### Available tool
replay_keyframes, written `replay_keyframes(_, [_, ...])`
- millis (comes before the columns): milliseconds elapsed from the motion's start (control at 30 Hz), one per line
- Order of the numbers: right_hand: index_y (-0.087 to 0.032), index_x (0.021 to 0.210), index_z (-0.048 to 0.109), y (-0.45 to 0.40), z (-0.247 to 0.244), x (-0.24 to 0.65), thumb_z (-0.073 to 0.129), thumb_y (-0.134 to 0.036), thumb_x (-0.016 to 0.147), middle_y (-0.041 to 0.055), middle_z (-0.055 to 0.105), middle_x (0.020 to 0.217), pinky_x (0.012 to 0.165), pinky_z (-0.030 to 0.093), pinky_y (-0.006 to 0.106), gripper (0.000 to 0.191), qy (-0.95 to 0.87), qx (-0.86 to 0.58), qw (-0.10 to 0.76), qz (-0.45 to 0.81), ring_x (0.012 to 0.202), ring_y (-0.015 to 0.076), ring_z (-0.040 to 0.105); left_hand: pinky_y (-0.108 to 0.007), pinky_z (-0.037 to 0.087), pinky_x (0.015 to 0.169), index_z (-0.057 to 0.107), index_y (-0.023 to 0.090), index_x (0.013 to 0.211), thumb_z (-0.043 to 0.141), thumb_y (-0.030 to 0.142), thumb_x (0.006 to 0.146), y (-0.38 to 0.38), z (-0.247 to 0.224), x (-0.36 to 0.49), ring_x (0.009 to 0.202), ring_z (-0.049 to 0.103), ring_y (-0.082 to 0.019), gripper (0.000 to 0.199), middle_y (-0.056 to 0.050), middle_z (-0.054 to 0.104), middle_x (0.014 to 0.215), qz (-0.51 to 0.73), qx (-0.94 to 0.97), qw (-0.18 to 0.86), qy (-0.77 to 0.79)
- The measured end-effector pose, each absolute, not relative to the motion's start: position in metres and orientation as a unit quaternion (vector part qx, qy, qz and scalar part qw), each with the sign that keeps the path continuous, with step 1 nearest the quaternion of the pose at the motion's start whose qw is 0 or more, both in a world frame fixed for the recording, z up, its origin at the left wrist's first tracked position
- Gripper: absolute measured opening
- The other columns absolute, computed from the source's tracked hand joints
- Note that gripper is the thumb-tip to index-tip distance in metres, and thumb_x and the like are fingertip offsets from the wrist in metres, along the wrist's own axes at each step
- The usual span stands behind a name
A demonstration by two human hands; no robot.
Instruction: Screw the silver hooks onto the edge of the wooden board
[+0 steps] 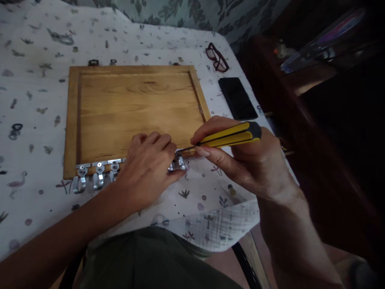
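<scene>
A framed wooden panel (135,108) lies flat on the cloth-covered table. Along its near edge runs a metal hook rail (99,172) with several silver hooks. My left hand (147,168) is closed over the rail toward its right end, its fingers curled on the panel edge and its thumb beneath a hook. My right hand (249,160) grips a yellow and black screwdriver (228,135). The shaft points left, and its tip meets the rail near the rightmost hook, beside my left fingers. Whatever screw sits under the tip is too small to make out. My left hand hides the rail's middle.
Red-framed glasses (217,58) and a black phone (237,98) lie right of the panel on the printed white tablecloth (36,132). Dark wooden furniture (270,76) stands beyond the table's right side, with a clear plastic bottle (325,40) above it.
</scene>
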State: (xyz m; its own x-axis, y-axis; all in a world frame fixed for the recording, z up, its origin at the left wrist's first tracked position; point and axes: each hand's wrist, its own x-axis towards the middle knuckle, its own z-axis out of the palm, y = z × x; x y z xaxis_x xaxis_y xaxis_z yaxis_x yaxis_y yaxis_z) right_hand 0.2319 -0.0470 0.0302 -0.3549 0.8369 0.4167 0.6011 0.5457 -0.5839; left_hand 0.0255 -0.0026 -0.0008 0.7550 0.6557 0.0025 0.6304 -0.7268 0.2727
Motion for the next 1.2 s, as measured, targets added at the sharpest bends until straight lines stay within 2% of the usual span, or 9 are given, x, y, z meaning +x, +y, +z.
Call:
replay_keyframes(100, [-0.023,0.108,0.067,-0.047,0.035,0.233,0.066,-0.034,0.103,0.0014,0.073,0.099,0.076,0.058,0.029,0.013,-0.809,-0.443,0.337,0.187,0.085,0.0156,0.072,-0.055,0.052,0.093,0.078,0.014,0.105,0.078,0.043,0.092,-0.003,-0.001,0.026,0.109,0.068,-0.037,0.032,-0.012,0.072,0.102,0.047,0.928,0.127,0.346])
replay_keyframes(233, [-0.023,0.105,0.067,-0.046,0.037,0.233,0.066,-0.033,0.104,0.0007,0.074,0.097,0.074,0.057,0.029,0.010,-0.809,-0.455,0.324,0.185,0.083,0.0157,0.073,-0.053,0.052,0.092,0.078,0.015,0.105,0.079,0.044,0.092,-0.004,-0.001,0.025,0.107,0.069,-0.036,0.032,-0.012,0.073,0.100,0.056,0.930,0.118,0.345])
replay_keyframes(333, [-0.026,0.101,0.068,-0.043,0.033,0.231,0.070,-0.030,0.101,-0.0004,0.076,0.095,0.072,0.058,0.029,0.004,-0.807,-0.444,0.349,0.174,0.080,0.0158,0.073,-0.052,0.053,0.090,0.077,0.014,0.103,0.080,0.044,0.091,-0.004,-0.002,0.025,0.105,0.069,-0.035,0.032,-0.012,0.073,0.100,0.066,0.932,0.108,0.340])
replay_keyframes(467, [-0.029,0.096,0.067,-0.041,0.024,0.227,0.075,-0.029,0.096,-0.0013,0.076,0.090,0.070,0.059,0.031,0.008,-0.798,-0.427,0.402,0.138,0.077,0.0175,0.073,-0.051,0.052,0.088,0.077,0.015,0.100,0.080,0.043,0.091,-0.004,-0.003,0.024,0.104,0.069,-0.035,0.030,-0.011,0.073,0.099,0.079,0.933,0.102,0.336])
replay_keyframes(733, [-0.028,0.088,0.066,-0.043,0.021,0.221,0.075,-0.034,0.097,-0.0017,0.072,0.081,0.065,0.054,0.032,0.014,-0.785,-0.458,0.404,0.103,0.071,0.0179,0.069,-0.052,0.051,0.090,0.077,0.015,0.105,0.079,0.043,0.092,-0.004,-0.002,0.023,0.106,0.069,-0.035,0.032,-0.011,0.073,0.101,0.065,0.931,0.113,0.340])
replay_keyframes(867, [-0.027,0.089,0.063,-0.044,0.020,0.221,0.074,-0.031,0.098,-0.0014,0.072,0.081,0.065,0.053,0.031,0.014,-0.788,-0.454,0.406,0.089,0.071,0.0172,0.068,-0.052,0.051,0.090,0.076,0.015,0.104,0.079,0.044,0.092,-0.004,-0.003,0.022,0.106,0.069,-0.035,0.032,-0.011,0.073,0.101,0.075,0.934,0.104,0.334])
replay_keyframes(1067, [-0.028,0.090,0.066,-0.046,0.016,0.223,0.073,-0.038,0.098,-0.0009,0.072,0.080,0.063,0.052,0.033,0.015,-0.779,-0.486,0.393,0.053,0.069,0.0184,0.068,-0.049,0.051,0.088,0.076,0.017,0.104,0.078,0.046,0.092,-0.004,-0.004,0.023,0.105,0.068,-0.034,0.031,-0.010,0.073,0.102,0.070,0.934,0.094,0.336])
replay_keyframes(1200, [-0.030,0.090,0.067,-0.046,0.016,0.223,0.074,-0.035,0.097,-0.0007,0.072,0.081,0.064,0.052,0.035,0.011,-0.780,-0.485,0.393,0.049,0.070,0.0192,0.067,-0.050,0.051,0.089,0.076,0.017,0.103,0.078,0.045,0.092,-0.004,-0.003,0.024,0.106,0.068,-0.034,0.030,-0.011,0.072,0.100,0.067,0.933,0.102,0.338])
